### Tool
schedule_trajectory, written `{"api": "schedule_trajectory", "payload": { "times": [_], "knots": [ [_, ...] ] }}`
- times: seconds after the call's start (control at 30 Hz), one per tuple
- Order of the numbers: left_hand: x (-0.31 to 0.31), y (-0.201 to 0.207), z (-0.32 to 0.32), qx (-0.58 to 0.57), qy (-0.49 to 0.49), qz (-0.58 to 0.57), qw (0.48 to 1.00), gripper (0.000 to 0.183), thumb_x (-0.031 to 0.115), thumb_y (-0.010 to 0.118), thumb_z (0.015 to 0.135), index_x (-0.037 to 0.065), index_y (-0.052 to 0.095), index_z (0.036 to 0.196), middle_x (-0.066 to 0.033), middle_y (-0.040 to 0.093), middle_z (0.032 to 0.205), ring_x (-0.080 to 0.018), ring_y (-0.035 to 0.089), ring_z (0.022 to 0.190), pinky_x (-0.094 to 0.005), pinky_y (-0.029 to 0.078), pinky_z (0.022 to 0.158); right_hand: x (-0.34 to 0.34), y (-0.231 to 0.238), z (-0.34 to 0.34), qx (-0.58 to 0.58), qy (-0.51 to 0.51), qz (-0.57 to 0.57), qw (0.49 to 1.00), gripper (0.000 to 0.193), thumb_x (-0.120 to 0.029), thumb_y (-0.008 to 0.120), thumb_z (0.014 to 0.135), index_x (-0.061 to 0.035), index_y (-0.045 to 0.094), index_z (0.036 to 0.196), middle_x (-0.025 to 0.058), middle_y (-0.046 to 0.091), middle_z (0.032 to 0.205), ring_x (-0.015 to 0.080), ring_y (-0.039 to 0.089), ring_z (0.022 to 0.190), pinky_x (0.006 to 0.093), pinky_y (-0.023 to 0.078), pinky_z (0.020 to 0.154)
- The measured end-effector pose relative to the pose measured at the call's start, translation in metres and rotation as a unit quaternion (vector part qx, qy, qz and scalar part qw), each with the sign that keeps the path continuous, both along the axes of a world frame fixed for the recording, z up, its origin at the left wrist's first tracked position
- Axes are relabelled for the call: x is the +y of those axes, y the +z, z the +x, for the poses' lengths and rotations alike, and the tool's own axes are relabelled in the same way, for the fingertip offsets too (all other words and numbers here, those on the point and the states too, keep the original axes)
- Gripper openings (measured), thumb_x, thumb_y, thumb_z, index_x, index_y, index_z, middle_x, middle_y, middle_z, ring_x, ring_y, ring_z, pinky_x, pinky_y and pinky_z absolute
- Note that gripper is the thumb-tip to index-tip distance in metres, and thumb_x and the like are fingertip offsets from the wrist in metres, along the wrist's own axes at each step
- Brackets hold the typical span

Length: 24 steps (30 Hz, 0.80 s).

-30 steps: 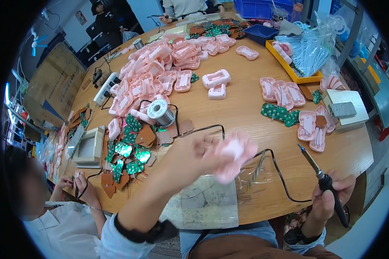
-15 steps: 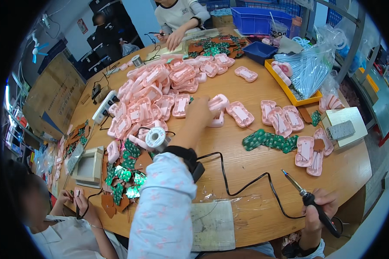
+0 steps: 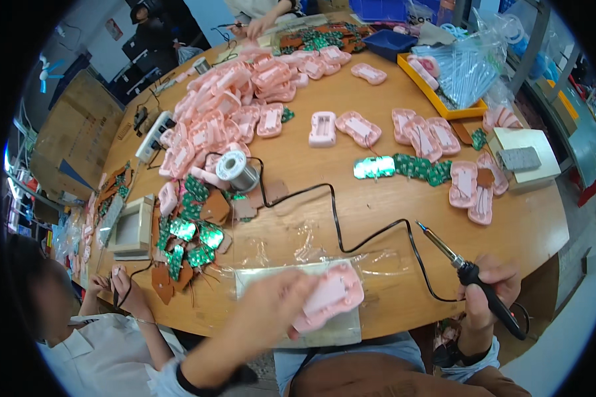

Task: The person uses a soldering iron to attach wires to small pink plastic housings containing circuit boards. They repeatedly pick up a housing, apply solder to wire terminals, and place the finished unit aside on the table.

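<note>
1. We are working at a wooden table (image 3: pixel 298 165), which is spreading across most of the frame.
2. A heap of pink shells (image 3: pixel 208 132) is filling the upper left of the table.
3. At lower centre, a pale work board (image 3: pixel 338 336) is lying near the table's edge, partly hidden beneath our left arm's reach.
4. A soldering iron (image 3: pixel 471 274) is slanting through the lower right, its metal tip pointing toward the upper left.
5. Our left hand (image 3: pixel 271 304), slightly blurred, is curling at lower centre, thumb and fingers pinching one shell by its left end.
6. Our right hand (image 3: pixel 487 288) is closing around the iron's black handle at lower right.
7. The pinched shell (image 3: pixel 334 294) is sitting just right of the left hand, touching its fingers, tilted over the board; we are not able to tell whether it is touching the board.
8. A wire spool (image 3: pixel 237 171) is standing left of centre, beside the heap.
</note>
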State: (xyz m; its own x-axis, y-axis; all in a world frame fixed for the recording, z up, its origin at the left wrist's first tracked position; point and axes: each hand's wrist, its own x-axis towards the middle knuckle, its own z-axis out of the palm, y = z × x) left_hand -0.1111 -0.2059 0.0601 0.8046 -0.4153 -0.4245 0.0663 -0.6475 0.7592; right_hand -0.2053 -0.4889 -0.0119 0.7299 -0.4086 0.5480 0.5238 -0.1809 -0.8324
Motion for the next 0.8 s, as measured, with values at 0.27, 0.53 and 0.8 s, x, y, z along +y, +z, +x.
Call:
{"api": "schedule_trajectory", "payload": {
  "times": [0.27,0.53,0.8],
  "knots": [
    [0.003,-0.068,-0.054,-0.382,0.066,0.094,0.917,0.015,0.015,0.070,0.078,0.005,0.064,0.088,-0.0117,0.055,0.088,-0.0319,0.054,0.083,-0.0451,0.038,0.076,0.010,0.004,-0.005,0.009,0.012,-0.029,0.999,0.028,-0.009,0.070,0.076,-0.0056,0.046,0.091,0.0029,0.044,0.063,0.0101,0.038,0.053,0.0261,0.029,0.050],
    [-0.048,-0.082,0.005,-0.421,0.069,0.103,0.898,0.008,0.005,0.068,0.077,0.002,0.062,0.081,-0.0144,0.057,0.092,-0.0314,0.055,0.082,-0.0379,0.043,0.074,0.018,0.003,-0.007,0.031,0.025,-0.042,0.998,0.028,-0.008,0.069,0.076,-0.0054,0.046,0.091,0.0036,0.046,0.064,0.0107,0.039,0.053,0.0272,0.030,0.051],
    [-0.015,-0.036,-0.080,-0.227,0.144,-0.010,0.963,0.009,0.002,0.071,0.076,0.002,0.067,0.084,-0.0094,0.065,0.084,-0.0265,0.059,0.076,-0.0333,0.047,0.066,0.016,0.002,-0.013,0.010,0.112,-0.089,0.990,0.030,-0.006,0.072,0.072,-0.0043,0.050,0.092,0.0068,0.053,0.066,0.0124,0.044,0.050,0.0265,0.034,0.047]
  ]
}}
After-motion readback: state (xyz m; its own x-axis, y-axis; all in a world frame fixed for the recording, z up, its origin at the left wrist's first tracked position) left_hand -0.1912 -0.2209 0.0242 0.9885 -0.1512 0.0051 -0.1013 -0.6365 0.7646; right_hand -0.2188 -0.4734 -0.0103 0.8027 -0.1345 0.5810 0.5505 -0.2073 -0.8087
